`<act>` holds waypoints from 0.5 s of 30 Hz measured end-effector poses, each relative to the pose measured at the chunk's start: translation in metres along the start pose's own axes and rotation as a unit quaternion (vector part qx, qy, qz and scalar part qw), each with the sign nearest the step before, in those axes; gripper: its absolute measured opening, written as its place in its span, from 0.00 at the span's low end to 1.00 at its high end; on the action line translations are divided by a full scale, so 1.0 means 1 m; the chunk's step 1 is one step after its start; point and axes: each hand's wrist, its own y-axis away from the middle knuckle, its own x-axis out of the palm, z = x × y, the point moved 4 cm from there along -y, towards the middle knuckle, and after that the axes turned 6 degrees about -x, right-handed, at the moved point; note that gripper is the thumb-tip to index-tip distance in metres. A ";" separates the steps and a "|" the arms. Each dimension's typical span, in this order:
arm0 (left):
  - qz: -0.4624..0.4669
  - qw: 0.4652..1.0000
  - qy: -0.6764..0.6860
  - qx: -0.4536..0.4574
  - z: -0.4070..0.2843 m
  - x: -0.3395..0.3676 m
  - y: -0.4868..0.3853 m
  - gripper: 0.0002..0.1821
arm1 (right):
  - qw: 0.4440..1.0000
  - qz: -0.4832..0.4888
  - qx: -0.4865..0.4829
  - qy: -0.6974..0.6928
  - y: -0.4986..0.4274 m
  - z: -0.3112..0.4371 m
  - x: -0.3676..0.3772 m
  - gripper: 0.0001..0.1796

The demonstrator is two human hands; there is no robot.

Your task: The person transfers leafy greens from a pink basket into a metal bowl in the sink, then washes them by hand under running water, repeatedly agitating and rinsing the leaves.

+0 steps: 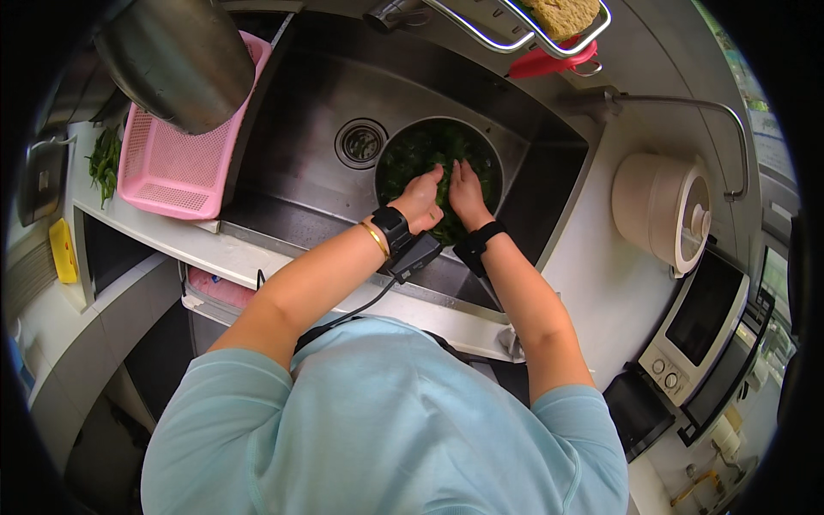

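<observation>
Leafy greens (412, 138) lie in a round metal basin (380, 158), which stands in the stainless steel sink. My left hand (421, 199) and my right hand (468, 193) are over the near half of the basin, among the leaves. The two palms face each other a short way apart, fingers pointing to the far side. Some green shows between them, but whether either hand grips leaves cannot be made out. Both wrists wear black straps. A black device (415, 257) on a cable hangs just below my left wrist.
Left of the basin is the sink drain (360, 143). A pink plastic basket (177, 161) sits at the left under a metal cylinder (180, 64). Long green pods (105, 161) lie beyond it. At right stand a rice cooker (653, 206) and a microwave (702, 315). A wire rack (534, 32) overhangs the sink.
</observation>
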 end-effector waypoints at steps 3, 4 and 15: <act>0.095 0.993 0.066 0.035 -0.016 0.000 0.000 0.17 | 0.998 0.043 -0.013 -0.033 0.019 0.010 0.013 0.17; 0.124 0.989 0.075 0.027 -0.016 0.002 0.001 0.18 | 0.999 0.019 -0.023 -0.043 0.024 0.014 0.013 0.16; 0.099 0.993 -0.056 0.020 -0.025 -0.004 0.038 0.37 | 0.973 0.065 -0.013 0.223 -0.015 -0.014 -0.016 0.19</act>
